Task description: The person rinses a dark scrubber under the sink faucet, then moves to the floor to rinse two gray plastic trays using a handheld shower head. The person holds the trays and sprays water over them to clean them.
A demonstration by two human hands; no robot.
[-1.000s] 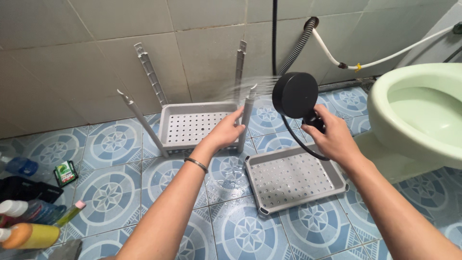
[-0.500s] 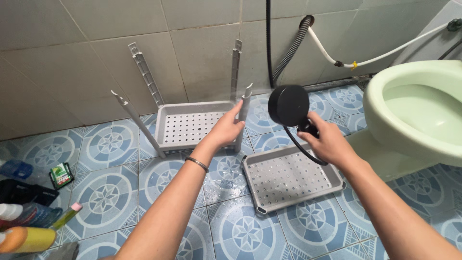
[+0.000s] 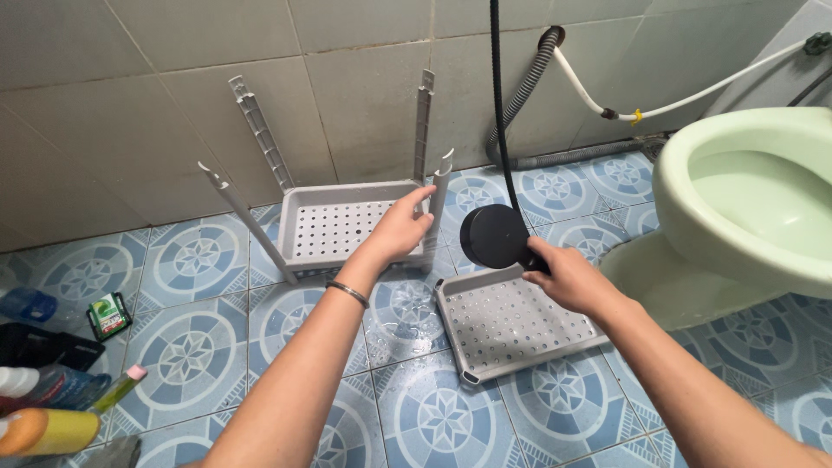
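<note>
My left hand (image 3: 400,227) grips the front rim of a grey perforated shelf tray (image 3: 338,227) that has four upright grey posts and stands against the tiled wall. My right hand (image 3: 565,279) holds a black round shower head (image 3: 494,236) by its handle, low over the floor, its black hose (image 3: 497,95) running up out of view. Just below the right hand a second grey perforated tray (image 3: 516,322) lies flat on the wet blue patterned floor.
A pale green toilet bowl (image 3: 745,195) fills the right side. A grey ribbed hose (image 3: 529,82) and a white hose (image 3: 685,100) run along the wall. Bottles (image 3: 52,407), a black basket (image 3: 43,347) and a small green packet (image 3: 107,314) sit at the left.
My right hand has lowered the shower head from beside the toilet down toward the flat tray. The spray seen a second ago is gone. The left hand stayed on the shelf tray.
</note>
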